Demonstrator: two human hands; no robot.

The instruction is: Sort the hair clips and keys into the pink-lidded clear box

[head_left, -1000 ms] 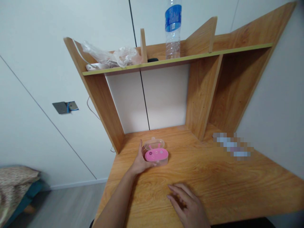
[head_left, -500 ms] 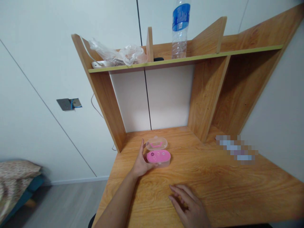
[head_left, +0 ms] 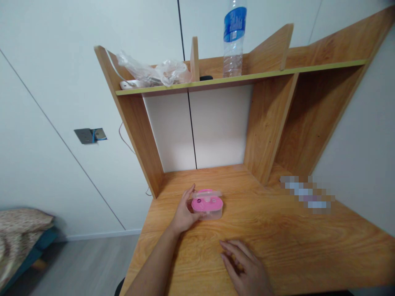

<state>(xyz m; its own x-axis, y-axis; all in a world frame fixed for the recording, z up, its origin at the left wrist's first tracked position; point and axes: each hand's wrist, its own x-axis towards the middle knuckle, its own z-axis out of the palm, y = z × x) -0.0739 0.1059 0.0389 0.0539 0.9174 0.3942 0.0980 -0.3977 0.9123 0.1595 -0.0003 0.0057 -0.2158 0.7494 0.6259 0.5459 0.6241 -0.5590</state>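
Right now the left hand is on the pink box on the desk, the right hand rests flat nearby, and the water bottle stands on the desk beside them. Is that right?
Not quite. The head view shows the water bottle standing on the upper shelf, not on the desk. The rest holds: the left hand is on the pink box, and the right hand rests flat nearby.

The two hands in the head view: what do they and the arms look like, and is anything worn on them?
Both are bare. The left hand shows with a long bare forearm, no sleeve, watch or ring visible. The right hand shows only to about the wrist, with no glove, ring or bracelet to be seen.
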